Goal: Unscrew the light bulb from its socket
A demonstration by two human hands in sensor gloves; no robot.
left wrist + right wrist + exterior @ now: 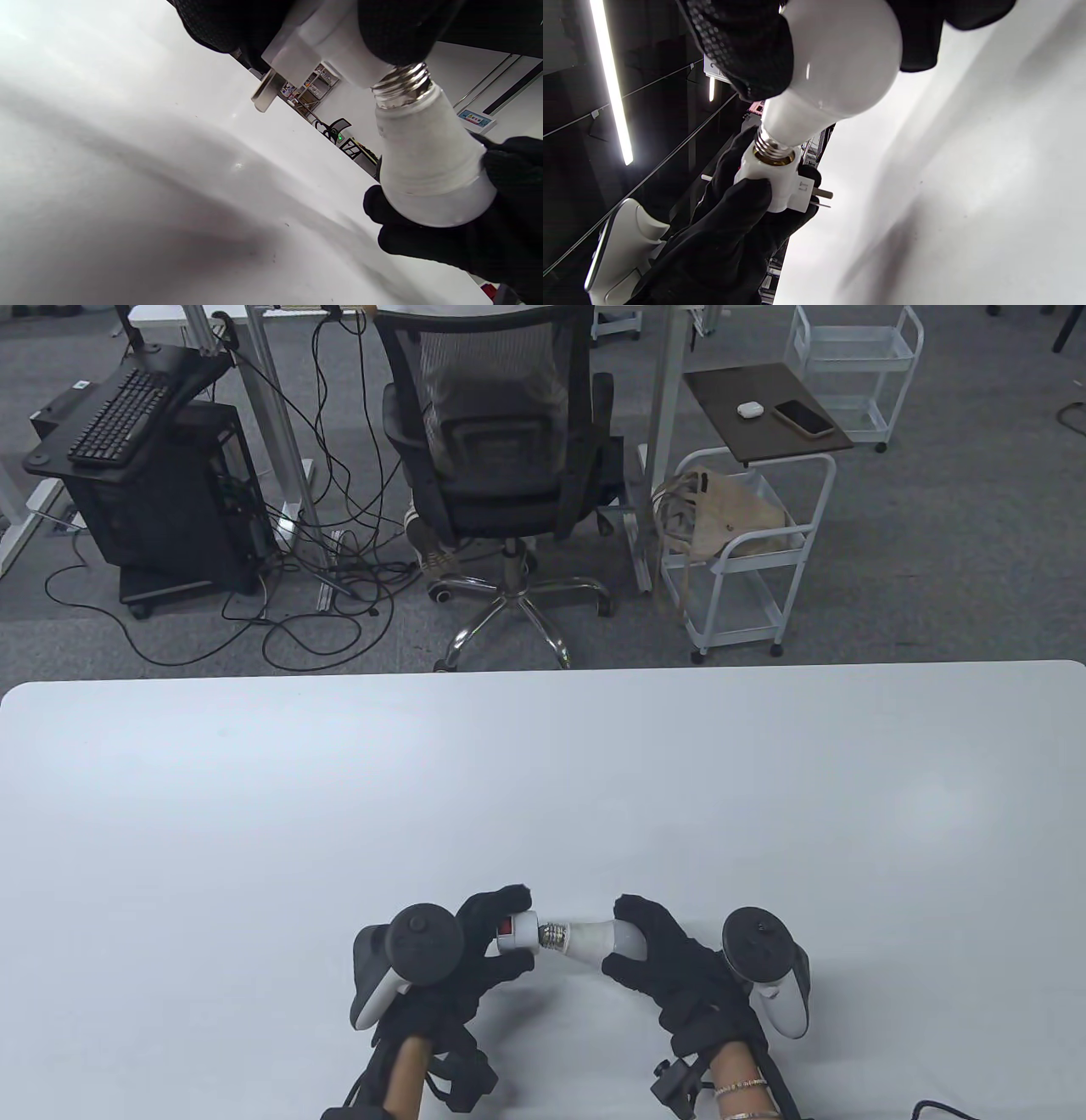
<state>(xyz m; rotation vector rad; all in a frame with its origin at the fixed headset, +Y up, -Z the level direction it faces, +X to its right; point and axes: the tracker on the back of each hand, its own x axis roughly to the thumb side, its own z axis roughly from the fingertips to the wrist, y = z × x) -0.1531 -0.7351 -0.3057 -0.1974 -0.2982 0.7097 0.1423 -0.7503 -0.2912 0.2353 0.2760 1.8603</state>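
The bulb (598, 938) and socket (519, 931) are held in the air just above the near edge of the white surface (543, 780), lying roughly level between the two hands. The left hand (475, 954) grips the white socket, fingers wrapped round its body near the red switch; the right hand (670, 963) grasps the bulb's rounded glass end. Several turns of bare metal thread (401, 82) show between bulb neck and socket mouth, so the bulb seems largely backed out, though how many turns remain engaged cannot be told. The main risk is the last turn: when the thread lets go, the parts separate suddenly, and if the right hand's hold sits only on the smooth dome it may slip, dropping the bulb onto the surface where it could roll off or crack. Squeezing harder to prevent that brings its own danger, since the glass end is what bears the grip. The left hand's hold looks partial in the right wrist view, with fingers on one side of the socket; if the socket spins along with the bulb, turning achieves nothing. The plug prongs (821, 198) stick out bare beside the left fingers (746, 199) and could snag the glove. Pulling the bulb at an angle before it is free could bind the thread.
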